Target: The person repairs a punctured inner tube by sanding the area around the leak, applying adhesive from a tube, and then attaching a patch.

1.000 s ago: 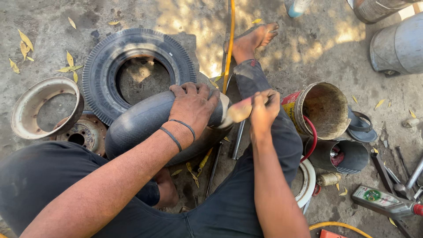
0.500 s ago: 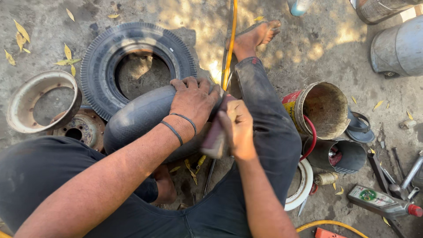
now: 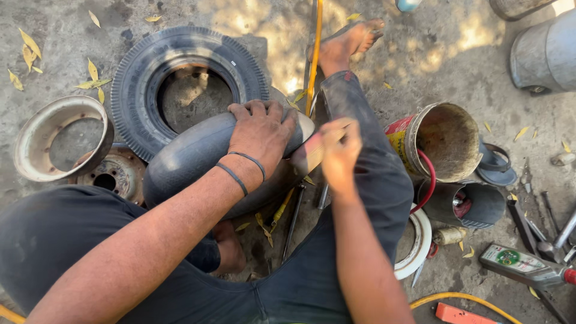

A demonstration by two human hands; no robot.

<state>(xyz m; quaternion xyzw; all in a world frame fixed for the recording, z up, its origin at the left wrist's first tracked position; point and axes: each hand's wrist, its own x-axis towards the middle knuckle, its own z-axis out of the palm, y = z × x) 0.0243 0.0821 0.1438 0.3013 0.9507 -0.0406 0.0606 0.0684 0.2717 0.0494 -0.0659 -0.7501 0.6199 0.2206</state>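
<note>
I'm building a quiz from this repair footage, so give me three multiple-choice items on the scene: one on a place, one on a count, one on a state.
1. Where does the tyre lie?
A. on the ground beyond the inner tube
B. on the person's lap
C. inside the bucket

2. How many thin dark bands circle the wrist of the left hand?
A. none
B. two
C. five

3. How does the bucket stand?
A. upright with a lid on
B. upside down
C. tipped, its open mouth showing

Answers: 1 A, the tyre rests flat on the dirt past the inner tube that the left hand presses. 2 B, two bands cross that wrist. 3 C, its dusty inside faces the camera, beside the right hand, which grips a blurred flat tool.
</note>
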